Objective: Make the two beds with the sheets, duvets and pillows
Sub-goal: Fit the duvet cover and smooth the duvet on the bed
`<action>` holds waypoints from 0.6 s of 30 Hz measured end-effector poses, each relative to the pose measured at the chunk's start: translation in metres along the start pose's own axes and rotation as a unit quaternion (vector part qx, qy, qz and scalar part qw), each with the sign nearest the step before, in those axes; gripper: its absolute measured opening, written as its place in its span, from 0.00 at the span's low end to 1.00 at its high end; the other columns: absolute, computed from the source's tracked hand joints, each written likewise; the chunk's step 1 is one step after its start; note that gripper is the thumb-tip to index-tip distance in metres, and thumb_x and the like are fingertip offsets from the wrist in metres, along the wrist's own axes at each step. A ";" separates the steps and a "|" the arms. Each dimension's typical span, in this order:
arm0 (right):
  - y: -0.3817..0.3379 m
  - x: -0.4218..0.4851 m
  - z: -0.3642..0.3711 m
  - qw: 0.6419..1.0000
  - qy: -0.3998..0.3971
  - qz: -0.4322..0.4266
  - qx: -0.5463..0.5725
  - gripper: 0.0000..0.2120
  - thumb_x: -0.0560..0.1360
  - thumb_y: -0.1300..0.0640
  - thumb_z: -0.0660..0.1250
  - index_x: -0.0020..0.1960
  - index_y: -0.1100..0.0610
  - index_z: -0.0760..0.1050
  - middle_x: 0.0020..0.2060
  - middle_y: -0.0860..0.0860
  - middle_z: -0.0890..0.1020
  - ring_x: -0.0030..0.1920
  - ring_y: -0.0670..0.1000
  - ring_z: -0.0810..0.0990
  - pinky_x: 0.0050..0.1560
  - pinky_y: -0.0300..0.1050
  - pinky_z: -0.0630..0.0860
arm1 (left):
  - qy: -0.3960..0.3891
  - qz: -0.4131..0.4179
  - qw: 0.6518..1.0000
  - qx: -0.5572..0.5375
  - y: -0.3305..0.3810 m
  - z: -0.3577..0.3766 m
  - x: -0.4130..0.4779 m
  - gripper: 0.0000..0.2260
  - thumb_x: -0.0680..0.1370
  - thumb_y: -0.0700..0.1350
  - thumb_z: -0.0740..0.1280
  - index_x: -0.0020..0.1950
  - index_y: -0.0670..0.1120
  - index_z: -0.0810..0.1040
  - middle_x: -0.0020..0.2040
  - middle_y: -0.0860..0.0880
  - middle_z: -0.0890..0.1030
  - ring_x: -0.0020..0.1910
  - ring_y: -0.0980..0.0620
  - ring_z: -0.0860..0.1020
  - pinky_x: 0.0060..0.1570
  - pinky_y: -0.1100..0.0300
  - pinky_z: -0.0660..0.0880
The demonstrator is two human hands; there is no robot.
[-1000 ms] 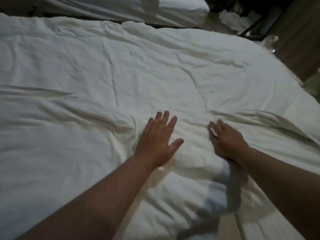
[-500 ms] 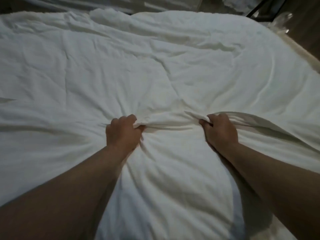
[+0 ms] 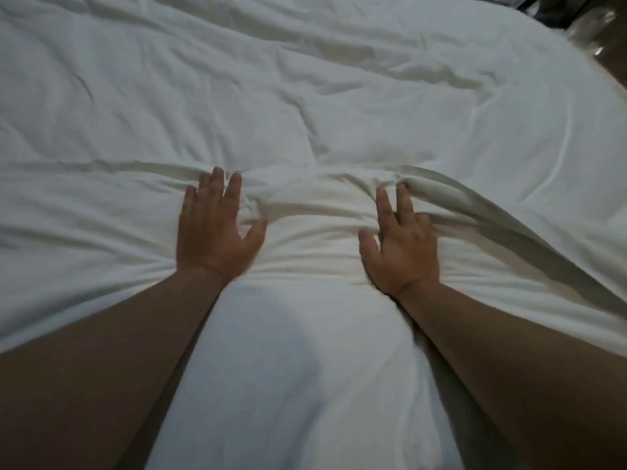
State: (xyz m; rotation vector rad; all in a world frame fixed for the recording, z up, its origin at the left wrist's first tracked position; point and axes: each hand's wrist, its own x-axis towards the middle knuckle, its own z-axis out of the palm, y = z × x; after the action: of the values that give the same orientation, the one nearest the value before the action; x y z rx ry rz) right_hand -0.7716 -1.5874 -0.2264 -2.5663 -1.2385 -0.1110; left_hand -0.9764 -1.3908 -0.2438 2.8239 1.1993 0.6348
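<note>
A white duvet (image 3: pixel 305 96) lies spread out and fills nearly the whole frame, rumpled with shallow creases, its far edge curving down toward the upper right corner. Two bare forearms reach in from the bottom edge. The left hand (image 3: pixel 217 232) lies palm down on the duvet just left of centre, fingers straight and thumb spread, holding nothing. The right hand (image 3: pixel 402 245) lies palm down just right of centre, its first two fingers straight; its outer fingers sit against a long fold (image 3: pixel 492 212) that runs off toward the lower right, and I cannot tell whether they go under it. A bunched ridge of cloth (image 3: pixel 315 191) runs between the fingertips of both hands. In the upper right corner something shiny (image 3: pixel 590 32) sits beyond the duvet, too blurred to make out.
</note>
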 end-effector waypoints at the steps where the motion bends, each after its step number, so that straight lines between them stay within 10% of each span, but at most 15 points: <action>1: 0.002 0.001 0.002 1.000 0.000 -0.002 0.002 0.37 0.73 0.38 0.51 0.79 0.52 0.59 0.78 0.60 0.58 0.57 0.65 0.72 0.60 0.56 0.69 | -0.006 0.003 1.000 0.005 0.001 0.003 0.002 0.35 0.74 0.59 0.58 0.76 0.41 0.65 0.74 0.35 0.66 0.73 0.35 0.65 0.73 0.42 0.57; 18: 0.001 0.006 0.006 0.999 -0.024 -0.004 0.028 0.36 0.73 0.40 0.57 0.77 0.55 0.64 0.76 0.60 0.63 0.50 0.62 0.74 0.54 0.53 0.70 | -0.062 -0.008 0.997 0.035 0.004 0.002 0.012 0.33 0.73 0.57 0.59 0.73 0.38 0.69 0.72 0.34 0.69 0.71 0.34 0.67 0.71 0.40 0.59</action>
State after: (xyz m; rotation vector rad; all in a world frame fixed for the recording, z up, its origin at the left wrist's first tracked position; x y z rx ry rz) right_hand -0.7673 -1.5822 -0.2317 -2.5302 -1.2513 -0.0179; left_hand -0.9653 -1.3853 -0.2411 2.8579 1.2445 0.4177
